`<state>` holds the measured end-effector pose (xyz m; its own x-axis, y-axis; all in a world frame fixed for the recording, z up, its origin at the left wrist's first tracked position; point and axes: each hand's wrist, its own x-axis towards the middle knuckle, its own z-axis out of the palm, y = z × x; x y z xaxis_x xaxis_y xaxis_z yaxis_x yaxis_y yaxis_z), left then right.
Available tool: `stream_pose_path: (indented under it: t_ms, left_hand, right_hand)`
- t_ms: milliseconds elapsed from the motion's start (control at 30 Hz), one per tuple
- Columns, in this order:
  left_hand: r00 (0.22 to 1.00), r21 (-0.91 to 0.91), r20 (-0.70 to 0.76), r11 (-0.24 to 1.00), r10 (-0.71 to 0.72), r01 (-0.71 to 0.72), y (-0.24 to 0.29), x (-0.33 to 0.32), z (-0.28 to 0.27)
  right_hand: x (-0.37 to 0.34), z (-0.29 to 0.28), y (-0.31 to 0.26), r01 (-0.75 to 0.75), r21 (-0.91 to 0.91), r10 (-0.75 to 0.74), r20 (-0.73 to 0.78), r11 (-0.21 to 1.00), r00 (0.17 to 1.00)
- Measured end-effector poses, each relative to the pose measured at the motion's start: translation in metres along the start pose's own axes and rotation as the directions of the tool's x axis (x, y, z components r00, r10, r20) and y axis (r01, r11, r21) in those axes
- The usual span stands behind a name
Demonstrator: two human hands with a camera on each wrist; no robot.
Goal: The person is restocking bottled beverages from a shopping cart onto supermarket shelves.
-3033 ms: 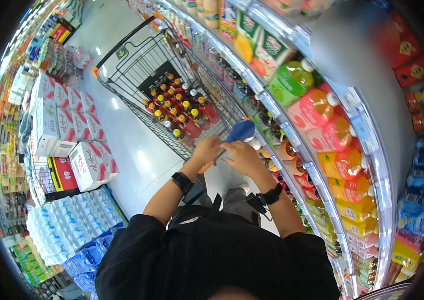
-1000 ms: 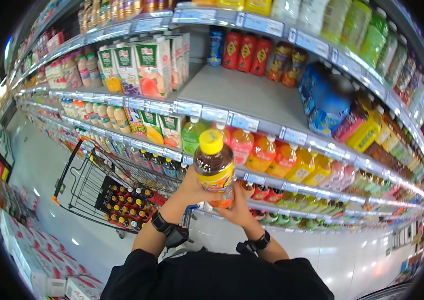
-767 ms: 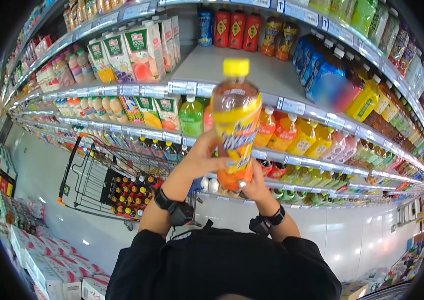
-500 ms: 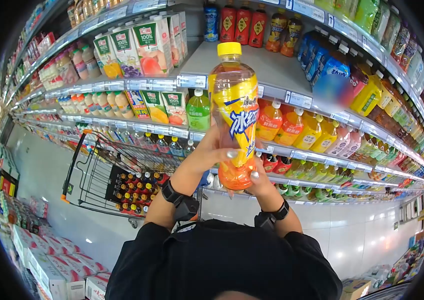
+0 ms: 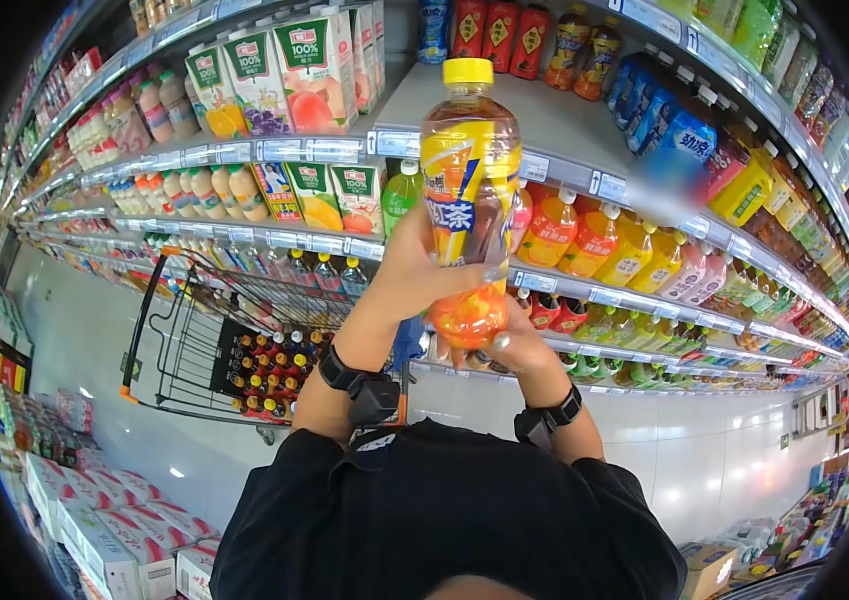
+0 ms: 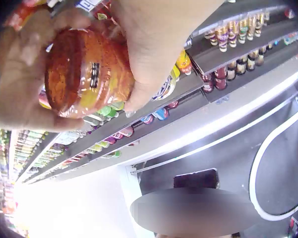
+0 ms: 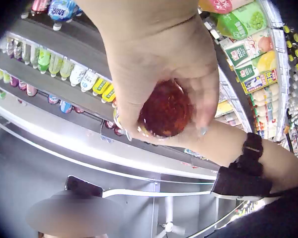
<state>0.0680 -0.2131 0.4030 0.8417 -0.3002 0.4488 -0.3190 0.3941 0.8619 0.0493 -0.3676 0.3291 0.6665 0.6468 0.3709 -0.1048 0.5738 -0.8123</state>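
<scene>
A large bottle of iced tea (image 5: pixel 467 170) with a yellow cap stands upright between my hands, in front of the drink shelves. My left hand (image 5: pixel 410 270) grips its lower half from the left, thumb across the front. Low down, my right hand (image 5: pixel 525 345) holds the bottle near its base, the thumb at the front right. In the left wrist view the orange-red base of the iced tea bottle (image 6: pixel 84 74) shows between both hands. From the right wrist, the fingers of my right hand (image 7: pixel 154 54) curl around that round base.
A shopping cart (image 5: pixel 185 330) carrying several yellow-capped bottles stands at the left. Juice cartons (image 5: pixel 310 75) and blue bottles (image 5: pixel 670 125) flank a grey shelf (image 5: pixel 535 115) behind the held bottle. Stacked white boxes (image 5: pixel 115 530) are at lower left.
Three seconds ago my hands were together near the cart, no tea bottle visible. Since then the bottle has come up between them, straightened from a tilt, and its label has turned leftward.
</scene>
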Motion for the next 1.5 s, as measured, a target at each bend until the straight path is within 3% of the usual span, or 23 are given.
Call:
stream_pose_path:
  t_ms: [100, 167, 233, 400, 500, 533, 633, 700, 800, 867, 900, 933, 967, 1033, 1100, 1167, 1200, 1233, 1267, 1300, 1367, 1433, 1500]
  left_hand:
    - [0.994, 0.110, -0.099, 0.993, 0.053, -0.042, -0.009, 0.003, -0.005]
    - [0.993, 0.209, -0.062, 0.975, 0.098, -0.083, -0.012, 0.002, -0.013]
    - [0.983, 0.309, 0.024, 0.934, 0.180, -0.179, -0.010, 0.000, -0.024]
    - [0.959, -0.032, 0.267, 0.996, 0.091, -0.086, -0.003, -0.001, -0.035]
    - [0.968, -0.199, 0.248, 0.976, -0.035, 0.086, -0.014, -0.003, -0.032]
    - [0.962, -0.301, 0.273, 0.947, -0.031, 0.116, -0.015, -0.004, -0.032]
    - [0.928, -0.321, 0.372, 0.932, -0.037, 0.166, -0.036, -0.004, -0.042]
    - [0.947, -0.325, 0.322, 0.938, -0.007, 0.118, -0.030, -0.007, -0.040]
    - [0.968, -0.269, 0.247, 0.963, 0.052, 0.017, -0.020, -0.010, -0.037]
    - [0.976, -0.274, 0.216, 0.959, -0.006, 0.066, -0.011, -0.013, -0.045]
    - [0.979, -0.276, 0.200, 0.957, -0.036, 0.091, -0.004, -0.015, -0.046]
    - [0.992, -0.317, 0.128, 0.948, 0.021, 0.021, 0.005, -0.015, -0.041]
    - [0.997, -0.232, 0.056, 0.972, 0.052, -0.038, 0.005, -0.015, -0.044]
    - [0.989, -0.048, -0.074, 0.990, 0.129, -0.133, 0.000, -0.016, -0.056]
    - [0.979, 0.094, -0.121, 0.984, 0.162, -0.151, 0.002, -0.021, -0.056]
    - [0.978, 0.163, -0.161, 0.981, 0.134, -0.108, 0.019, -0.022, -0.041]
    - [0.959, 0.346, -0.182, 0.927, 0.219, -0.146, 0.015, -0.021, -0.041]
    - [0.953, 0.441, -0.176, 0.885, 0.248, -0.148, 0.014, -0.021, -0.043]
    - [0.946, 0.531, -0.168, 0.834, 0.276, -0.149, 0.013, -0.021, -0.044]
    - [0.939, 0.613, -0.160, 0.776, 0.305, -0.148, 0.012, -0.021, -0.044]
    - [0.948, 0.585, -0.200, 0.806, 0.249, -0.088, 0.012, -0.026, -0.045]
    - [0.954, 0.517, -0.233, 0.855, 0.189, -0.043, 0.009, -0.030, -0.047]
    - [0.941, 0.492, -0.250, 0.867, 0.226, -0.078, 0.004, -0.031, -0.049]
  right_hand:
    - [0.007, 0.002, 0.003, 0.067, -0.075, -0.079, -0.179, 0.995, 0.981]
    - [0.011, 0.004, 0.008, 0.074, -0.141, -0.112, -0.282, 0.987, 0.953]
    - [0.014, 0.011, 0.005, 0.072, 0.023, -0.065, -0.210, 0.997, 0.976]
    - [0.015, 0.007, 0.011, -0.075, 0.489, 0.047, 0.070, 0.869, 0.996]
    - [0.029, -0.008, 0.032, -0.154, 0.575, -0.095, 0.380, 0.803, 0.920]
    - [0.030, 0.000, 0.027, -0.176, 0.577, -0.063, 0.370, 0.798, 0.927]
    - [0.033, -0.013, 0.040, -0.168, 0.625, -0.100, 0.370, 0.762, 0.924]
    - [0.031, -0.030, 0.057, -0.195, 0.690, -0.118, 0.378, 0.697, 0.918]
    - [0.033, -0.005, 0.042, -0.134, 0.643, -0.094, 0.308, 0.754, 0.947]
    - [0.022, 0.000, 0.027, -0.088, 0.435, 0.044, 0.109, 0.896, 0.993]
    - [0.018, 0.000, 0.020, -0.090, 0.233, 0.099, -0.026, 0.968, 0.995]
    - [0.017, -0.005, 0.011, -0.083, -0.149, 0.049, -0.215, 0.985, 0.975]
    - [0.021, -0.006, 0.000, -0.134, -0.502, -0.069, -0.365, 0.855, 0.929]
    - [0.033, 0.015, -0.044, -0.058, -0.925, -0.525, -0.264, 0.376, 0.809]
    - [0.029, 0.062, -0.079, 0.253, -0.798, -0.665, -0.230, 0.547, 0.711]
    - [0.014, 0.108, -0.089, 0.560, -0.501, -0.684, -0.093, 0.660, 0.724]
    - [0.020, 0.120, -0.097, 0.680, -0.298, -0.660, 0.179, 0.670, 0.730]
    - [0.026, 0.131, -0.096, 0.756, -0.115, -0.695, 0.323, 0.645, 0.642]
    - [0.032, 0.141, -0.094, 0.769, 0.085, -0.710, 0.457, 0.634, 0.535]
    - [0.033, 0.147, -0.088, 0.789, 0.178, -0.758, 0.463, 0.587, 0.459]
    - [0.034, 0.153, -0.077, 0.809, 0.303, -0.817, 0.471, 0.503, 0.332]
    - [0.035, 0.150, -0.079, 0.761, 0.329, -0.770, 0.547, 0.558, 0.328]
    - [0.033, 0.150, -0.090, 0.666, 0.275, -0.667, 0.594, 0.694, 0.450]
